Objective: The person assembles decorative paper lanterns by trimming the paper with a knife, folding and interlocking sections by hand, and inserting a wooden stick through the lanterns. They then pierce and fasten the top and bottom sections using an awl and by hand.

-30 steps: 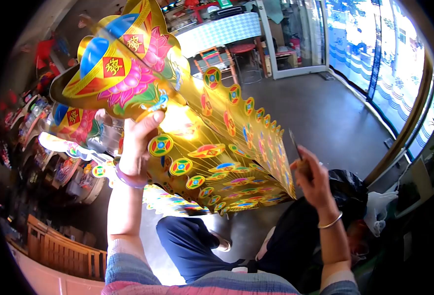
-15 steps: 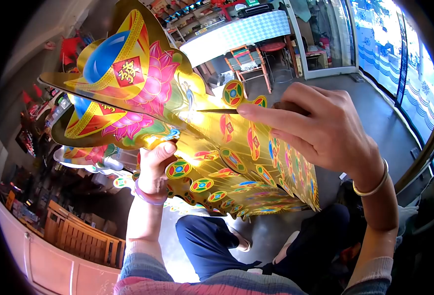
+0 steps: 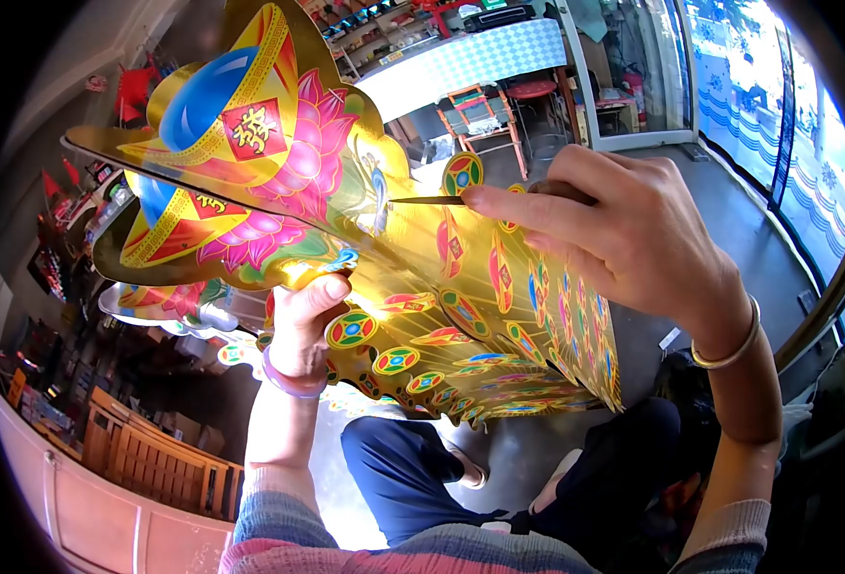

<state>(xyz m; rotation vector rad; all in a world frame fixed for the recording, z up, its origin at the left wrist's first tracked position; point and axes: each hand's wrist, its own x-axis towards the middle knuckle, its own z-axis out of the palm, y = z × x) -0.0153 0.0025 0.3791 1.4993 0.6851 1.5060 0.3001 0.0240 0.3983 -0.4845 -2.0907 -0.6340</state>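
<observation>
A large shiny gold decoration (image 3: 394, 249), printed with blue-and-yellow ingots, pink lotus flowers and round coin shapes, fills the middle of the view in folded layers. My left hand (image 3: 305, 316) grips its lower edge, thumb on top; the other fingers are mostly hidden. Pinched in my right hand (image 3: 604, 230) is a thin pointed tool (image 3: 429, 201) with a dark handle partly hidden in the palm. The tool points left, its tip at the gold surface just right of the lotus; whether it touches I cannot tell.
Behind are a table with a checked cloth (image 3: 480, 59), a folding chair (image 3: 481, 124), a red stool (image 3: 532, 89) and a glass door (image 3: 644, 72). A wooden rack (image 3: 155, 454) stands lower left. My legs (image 3: 408, 478) are below, and dark bags (image 3: 683, 378) lie at the right.
My right hand has risen from the lower right, bringing the tool's tip to the decoration near the lotus. The decoration now appears larger. Over the last half second the tool has shifted only slightly.
</observation>
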